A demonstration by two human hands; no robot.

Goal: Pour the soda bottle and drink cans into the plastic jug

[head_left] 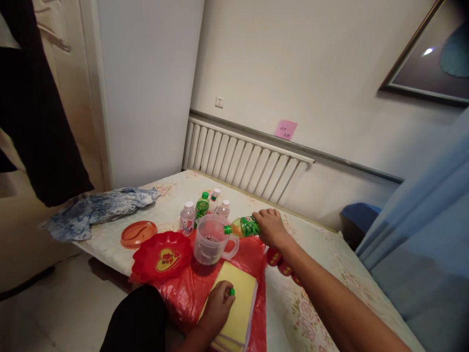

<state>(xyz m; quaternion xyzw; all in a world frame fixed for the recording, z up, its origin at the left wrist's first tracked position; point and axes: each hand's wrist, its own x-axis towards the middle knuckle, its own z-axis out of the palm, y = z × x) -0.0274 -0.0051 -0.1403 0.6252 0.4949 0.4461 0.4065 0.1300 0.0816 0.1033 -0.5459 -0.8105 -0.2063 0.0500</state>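
My right hand (270, 227) grips a green-labelled drink bottle (245, 227) holding orange liquid, tipped sideways with its open mouth over the rim of a clear plastic pitcher (212, 240). The pitcher stands on a red plastic bag (190, 288) and has a little dark matter at its bottom. My left hand (217, 307) rests on a yellow book (240, 303) and pinches the small green bottle cap (232, 292) between its fingertips.
Several small bottles (203, 206) stand behind the pitcher. A red heart-shaped dish (163, 257) and an orange lid (138, 233) lie to its left, a blue patterned cloth (98, 209) further left. Red round items (280, 262) sit under my right forearm. A radiator (242, 161) lines the wall.
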